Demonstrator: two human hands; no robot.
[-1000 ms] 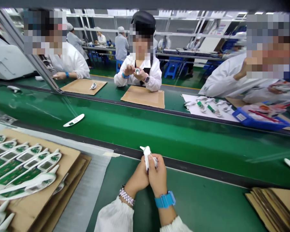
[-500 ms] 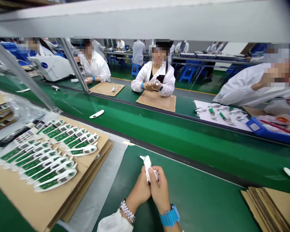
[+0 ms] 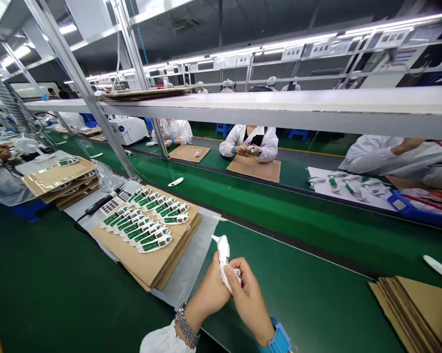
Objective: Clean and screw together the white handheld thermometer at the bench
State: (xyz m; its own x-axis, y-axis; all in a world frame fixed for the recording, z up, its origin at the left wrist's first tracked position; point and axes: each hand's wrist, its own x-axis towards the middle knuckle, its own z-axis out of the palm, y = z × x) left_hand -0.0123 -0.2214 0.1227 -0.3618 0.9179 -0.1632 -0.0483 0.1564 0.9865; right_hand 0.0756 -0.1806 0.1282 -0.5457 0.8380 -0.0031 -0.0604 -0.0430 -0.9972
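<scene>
My left hand [image 3: 214, 289] is closed around a white ear thermometer [image 3: 223, 249], its narrow pointed tip aimed up and to the left. Against the lower part of the casing, my right hand [image 3: 247, 287] pinches a small crumpled white piece [image 3: 237, 274] that looks like cloth. Its thumb presses beside the thermometer. The lower end of the casing is hidden by my fingers. Both hands are above the green bench top [image 3: 301, 289]. On the left, two rows of open white casings [image 3: 152, 243] with green circuit boards lie on a cardboard sheet [image 3: 132, 260].
A green conveyor belt [image 3: 243, 208] runs behind the bench, carrying a white casing [image 3: 175, 182]. Stacked cardboard [image 3: 423, 309] stands at right. A shelf [image 3: 279, 105] crosses above. Co-workers in white coats sit opposite, one with hands [image 3: 248, 150] on a small item. A cabled black tool [image 3: 99, 203] lies left.
The view has tilted up and swung left, showing more of the shelf and room. My hands still hold the thermometer; the right hand has shifted slightly lower along it.
</scene>
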